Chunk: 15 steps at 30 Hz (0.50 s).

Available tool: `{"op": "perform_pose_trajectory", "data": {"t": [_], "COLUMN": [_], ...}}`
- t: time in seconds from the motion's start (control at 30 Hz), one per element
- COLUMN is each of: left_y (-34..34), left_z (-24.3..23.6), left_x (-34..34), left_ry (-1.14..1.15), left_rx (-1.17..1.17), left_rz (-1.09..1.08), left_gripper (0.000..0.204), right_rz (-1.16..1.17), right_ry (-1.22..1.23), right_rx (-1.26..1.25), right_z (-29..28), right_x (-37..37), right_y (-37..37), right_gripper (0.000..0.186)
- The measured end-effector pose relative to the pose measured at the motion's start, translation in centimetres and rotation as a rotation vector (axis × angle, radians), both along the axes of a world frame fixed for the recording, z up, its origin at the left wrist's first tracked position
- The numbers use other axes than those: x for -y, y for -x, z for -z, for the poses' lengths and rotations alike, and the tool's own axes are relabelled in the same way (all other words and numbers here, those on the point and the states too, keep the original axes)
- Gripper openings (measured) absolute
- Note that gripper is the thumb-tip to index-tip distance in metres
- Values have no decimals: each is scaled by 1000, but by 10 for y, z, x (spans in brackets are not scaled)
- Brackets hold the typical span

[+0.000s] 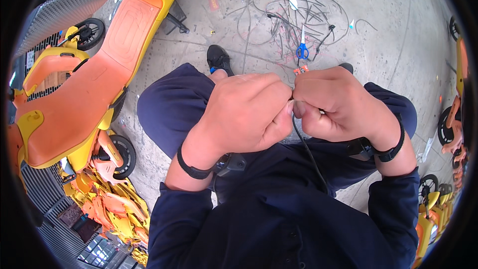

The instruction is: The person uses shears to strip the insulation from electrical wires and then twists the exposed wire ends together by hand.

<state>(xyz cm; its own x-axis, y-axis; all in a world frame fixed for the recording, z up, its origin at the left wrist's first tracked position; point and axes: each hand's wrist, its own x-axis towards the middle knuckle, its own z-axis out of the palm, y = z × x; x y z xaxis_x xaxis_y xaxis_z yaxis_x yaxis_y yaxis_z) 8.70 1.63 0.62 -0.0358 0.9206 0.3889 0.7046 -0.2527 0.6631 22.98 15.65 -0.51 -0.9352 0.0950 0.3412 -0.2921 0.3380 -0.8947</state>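
Note:
My left hand [244, 112] and my right hand [338, 102] meet over my lap, fingers curled and thumbs almost touching. Both pinch a thin dark cable [309, 153], which hangs from between them towards my body. The gripped end is mostly hidden by my fingers. Just beyond my knuckles, a small orange piece [300, 70] shows; its kind is unclear. Farther out, blue-handled scissors [302, 50] lie on the floor, blades pointing away from me, beside a loose tangle of dark cables [318, 17].
A large orange and yellow scooter body [94, 77] stands close on my left. Behind it lies a heap of yellow and orange panels [112, 206]. More scooters [450, 119] line the right edge. A white scrap [292, 1] rests among the cables on the concrete floor [378, 45].

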Motion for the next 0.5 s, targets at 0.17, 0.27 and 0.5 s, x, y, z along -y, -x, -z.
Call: {"op": "perform_pose_trajectory", "data": {"t": [0.17,0.27,0.5], "left_y": [-5,-4,-2], "left_z": [2,3,0], "left_x": [1,1,0], "left_ry": [-26,-77,-107], "left_rx": [-223,-226,-4], "left_rz": [-56,-42,-7], "left_gripper": [10,10,6], "right_rz": [33,-1,-65], "right_ry": [-74,-59,106], "right_rx": [-1,7,34], "right_z": [3,1,-7], "right_x": [0,0,0], "right_y": [-2,-2,-2], "right_gripper": [14,14,12]}}
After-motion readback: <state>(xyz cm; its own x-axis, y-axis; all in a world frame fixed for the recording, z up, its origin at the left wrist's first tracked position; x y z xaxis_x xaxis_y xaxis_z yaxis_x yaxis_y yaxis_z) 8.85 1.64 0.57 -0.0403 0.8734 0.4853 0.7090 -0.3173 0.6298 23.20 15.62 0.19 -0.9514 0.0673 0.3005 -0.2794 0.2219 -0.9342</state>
